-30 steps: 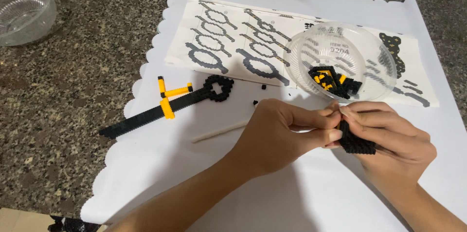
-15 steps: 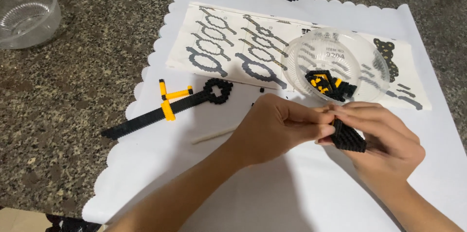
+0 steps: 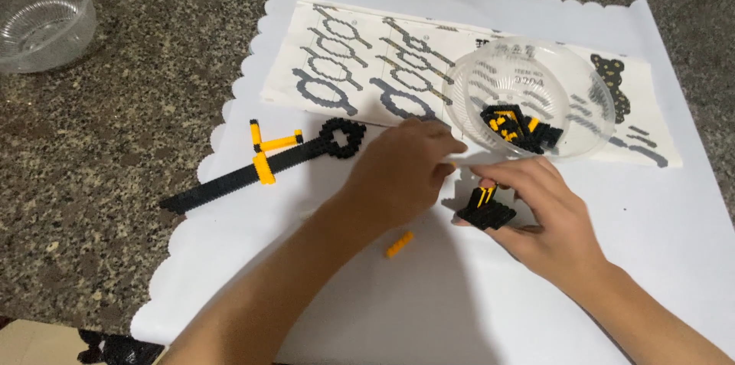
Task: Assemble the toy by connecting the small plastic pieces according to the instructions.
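— Where's the small black-and-yellow brick assembly (image 3: 487, 210)?
— Mid-sheet on the white scalloped paper (image 3: 658, 204), gripped by the right hand (image 3: 540, 216), below the clear plastic bowl (image 3: 536, 74).
— Left hand (image 3: 402, 173)?
— Fingers curled beside it; a grip I cannot tell.

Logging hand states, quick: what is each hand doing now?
Left hand: loosely curled, holding nothing visible.
Right hand: closed on the black-and-yellow brick piece.

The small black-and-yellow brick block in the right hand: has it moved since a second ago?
Yes. The black-and-yellow brick block now sits further below the clear plastic bowl, lowered toward the white sheet.
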